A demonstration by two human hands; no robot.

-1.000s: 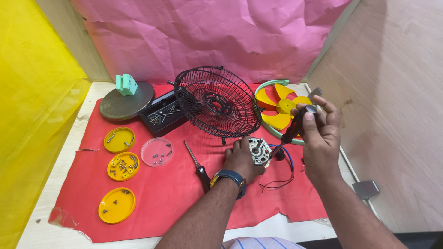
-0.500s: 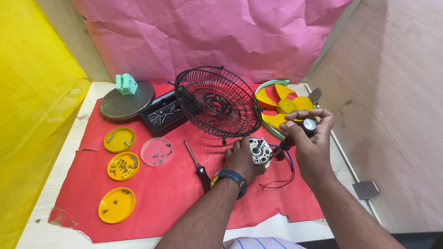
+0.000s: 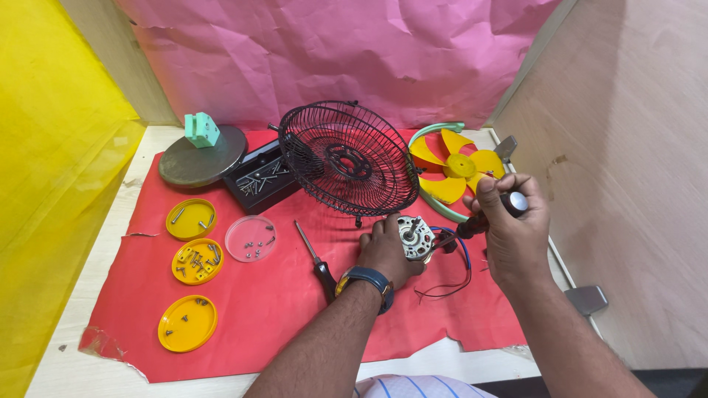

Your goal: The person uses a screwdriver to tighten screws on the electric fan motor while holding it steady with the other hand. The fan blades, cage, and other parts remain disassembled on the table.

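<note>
Noted on red sheet [image 3: 280, 309] over desk [image 3: 88, 295]: black wire fan guard [image 3: 346, 158], yellow fan blade [image 3: 457, 166], three yellow lids [image 3: 188, 324] with screws, clear dish [image 3: 251, 238], black tray [image 3: 258, 177], spare screwdriver [image 3: 316, 258], round base [image 3: 200, 155].

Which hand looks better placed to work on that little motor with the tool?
Probably the right hand: it already grips the screwdriver, tip angled at the motor. The left hand steadies the motor.
</note>
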